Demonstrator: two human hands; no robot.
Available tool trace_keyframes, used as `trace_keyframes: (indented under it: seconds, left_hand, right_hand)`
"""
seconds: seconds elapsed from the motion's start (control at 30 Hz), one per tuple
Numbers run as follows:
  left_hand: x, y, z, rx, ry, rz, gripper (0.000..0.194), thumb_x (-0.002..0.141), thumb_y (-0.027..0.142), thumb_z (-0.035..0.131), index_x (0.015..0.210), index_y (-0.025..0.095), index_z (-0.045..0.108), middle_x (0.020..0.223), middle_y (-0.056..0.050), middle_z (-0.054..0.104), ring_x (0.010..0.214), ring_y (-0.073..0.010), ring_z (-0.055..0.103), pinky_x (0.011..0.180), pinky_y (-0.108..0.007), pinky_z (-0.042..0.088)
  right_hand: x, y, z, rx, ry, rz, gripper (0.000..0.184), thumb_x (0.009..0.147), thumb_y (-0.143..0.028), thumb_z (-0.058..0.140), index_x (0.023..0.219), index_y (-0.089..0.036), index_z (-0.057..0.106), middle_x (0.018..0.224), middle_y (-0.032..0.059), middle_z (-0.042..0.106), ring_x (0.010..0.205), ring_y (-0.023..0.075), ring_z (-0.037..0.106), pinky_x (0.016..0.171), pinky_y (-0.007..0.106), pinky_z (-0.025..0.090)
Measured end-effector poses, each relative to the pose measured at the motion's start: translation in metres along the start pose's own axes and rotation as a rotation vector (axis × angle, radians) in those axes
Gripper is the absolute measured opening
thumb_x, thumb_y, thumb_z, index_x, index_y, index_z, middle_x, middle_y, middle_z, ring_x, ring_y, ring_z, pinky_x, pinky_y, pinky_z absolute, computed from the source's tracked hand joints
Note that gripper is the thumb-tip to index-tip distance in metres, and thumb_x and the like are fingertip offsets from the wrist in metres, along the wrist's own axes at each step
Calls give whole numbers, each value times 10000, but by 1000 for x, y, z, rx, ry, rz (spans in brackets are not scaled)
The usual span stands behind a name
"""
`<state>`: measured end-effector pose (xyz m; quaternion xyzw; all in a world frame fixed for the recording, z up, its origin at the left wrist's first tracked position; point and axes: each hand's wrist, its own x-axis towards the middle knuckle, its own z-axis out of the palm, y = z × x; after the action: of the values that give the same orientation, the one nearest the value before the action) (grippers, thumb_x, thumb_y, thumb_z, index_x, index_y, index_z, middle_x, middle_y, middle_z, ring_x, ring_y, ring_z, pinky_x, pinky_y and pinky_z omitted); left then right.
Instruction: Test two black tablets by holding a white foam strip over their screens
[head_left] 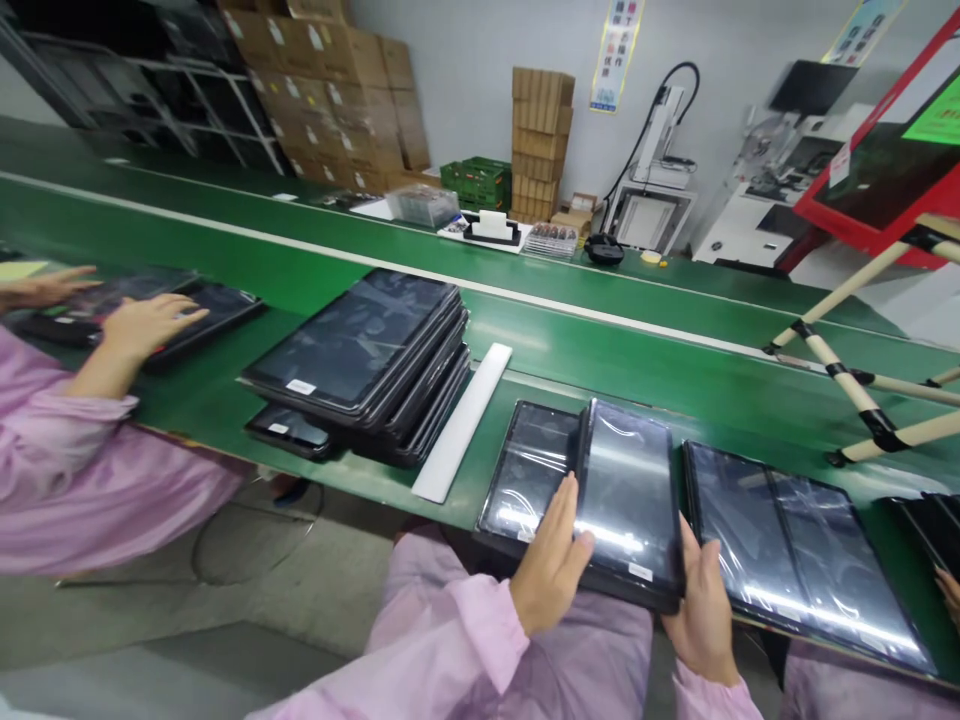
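Green bench (577, 340) runs across the whole view; cartons (337, 95) piled against the wall behind. Co-worker in pink sleeves at far left, one hand (150, 325) over dark devices on the bench. Stack of black tablets (360, 340) left of centre, screens up, layers slightly out of line. Two flat tablets (795, 540) side by side at right. Between these and the stack, directly in front of the wearer: the handled tablet (626, 480), screen up at the bench's near edge, with another tablet (544, 440) just left of it. White strip (465, 425) lies beside the stack. Left hand (551, 565): flat, fingers straight and together, laid along the handled tablet's left side, not closed around it. Right hand (701, 610): at its lower right edge, thumb raised, fingers partly hidden; closure cannot be told. Small white label (640, 571) near the tablet's lower edge.
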<state>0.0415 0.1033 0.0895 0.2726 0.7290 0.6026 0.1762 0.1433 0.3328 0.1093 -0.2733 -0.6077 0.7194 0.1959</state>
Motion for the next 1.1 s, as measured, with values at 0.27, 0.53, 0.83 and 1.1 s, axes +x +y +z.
trace_keyframes:
  seconds: [0.27, 0.53, 0.83, 1.1]
  left_hand:
    - [3, -6, -7, 62, 9, 2, 755, 1115, 525, 289, 1729, 153, 55, 1808, -99, 43, 1680, -251, 58, 1381, -506, 107]
    - [13, 0, -55, 342, 100, 96, 677, 1125, 481, 290, 1731, 226, 130, 1788, -107, 199, 1670, -277, 154, 1359, -612, 47]
    - [7, -28, -110, 286, 237, 24, 674, 1115, 531, 323, 1715, 240, 232, 1780, -81, 258, 1659, -254, 209, 1370, -547, 66]
    - [17, -17, -18, 18, -5, -72, 767, 1092, 591, 370, 1730, 227, 148, 1809, -75, 114, 1672, -260, 104, 1365, -502, 117]
  right_hand:
    - [5, 39, 48, 290, -30, 200, 744, 984, -816, 462, 1547, -343, 575, 1468, 41, 680, 1438, 322, 571, 1225, 562, 436]
    - [14, 40, 97, 372, -162, 198, 736, 987, -823, 452, 1536, -351, 583, 1494, 48, 660, 1437, 337, 568, 1214, 593, 434]
    - [16, 45, 159, 572, -332, 173, 661, 1020, -755, 502, 1549, -361, 555, 1498, 11, 655, 1465, 296, 532, 1193, 541, 466]
    - [16, 35, 58, 535, -180, 140, 686, 993, -758, 557, 1500, -300, 615, 1440, 51, 696, 1438, 330, 560, 1178, 554, 478]
